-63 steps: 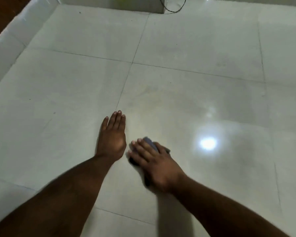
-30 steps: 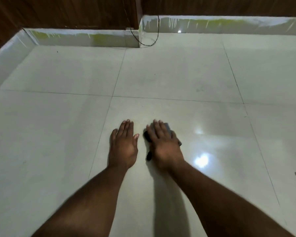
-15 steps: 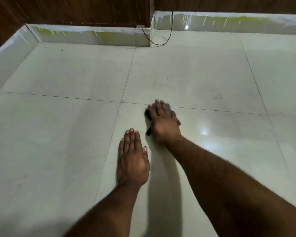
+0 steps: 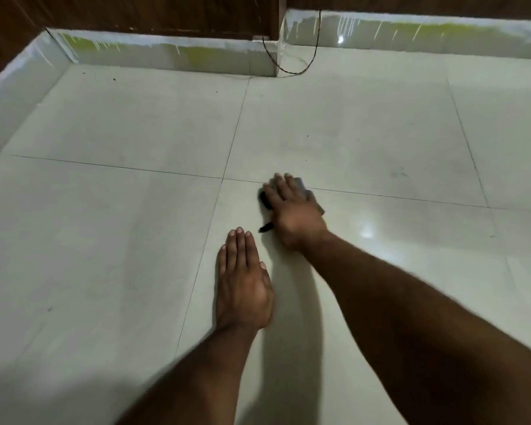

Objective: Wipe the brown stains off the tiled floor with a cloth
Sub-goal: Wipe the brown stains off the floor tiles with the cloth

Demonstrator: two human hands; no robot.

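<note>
My right hand (image 4: 293, 210) lies flat with straight fingers on a dark grey cloth (image 4: 302, 187), pressing it on the pale tiled floor (image 4: 120, 225) right at a grout line. Most of the cloth is hidden under the palm; dark edges show at its left and right sides. My left hand (image 4: 242, 283) rests flat on the floor, fingers together, nearer to me and a little left of the right hand, holding nothing. A faint smudge (image 4: 400, 173) marks the tile to the far right of the cloth.
A white skirting (image 4: 172, 55) runs along the dark wooden wall at the back and left. A thin black cable (image 4: 292, 70) loops on the floor at the wall corner. Small dark specks dot the tiles at left and right.
My right hand has slid the cloth forward, away from me, up to the grout line. The left hand has stayed planted and now lies behind the right hand.
</note>
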